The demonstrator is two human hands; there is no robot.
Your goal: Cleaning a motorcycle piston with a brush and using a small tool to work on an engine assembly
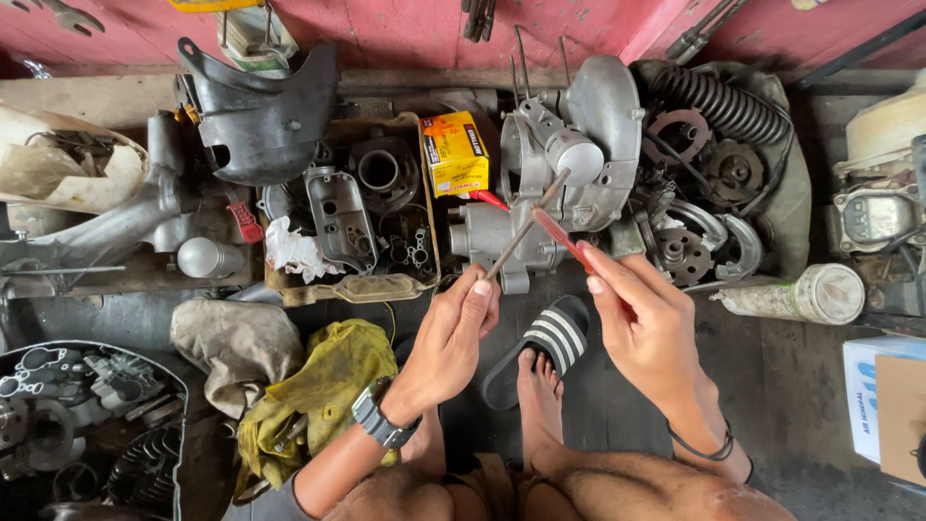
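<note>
Here, everything sits around the grey engine casing (569, 183) at the far edge of the floor space. The left hand (449, 342), just on the near side of the casing, has its fingertips pinched shut on the lower end of a thin metal rod (526, 227), which slants up and away until its far tip meets the round boss on the casing. The right hand (646, 323), near and a little to the right of the casing, is closed in a pen-like grip on a red-handled tool (561, 236) — its slim tip runs toward the casing and crosses the rod close to the metal. Both items look stiff and light, easy to steer from the near end, though likely greasy, so a firm pinch well back from the tip seems wise. The casing itself looks heavy and awkward — best taken by its broad body, not its thin fins or studs. Left of the casing lies a yellow box (455, 152); nearer the person, a yellow rag (323, 386); directly below the casing, a striped sandal (545, 342) on a foot.
</note>
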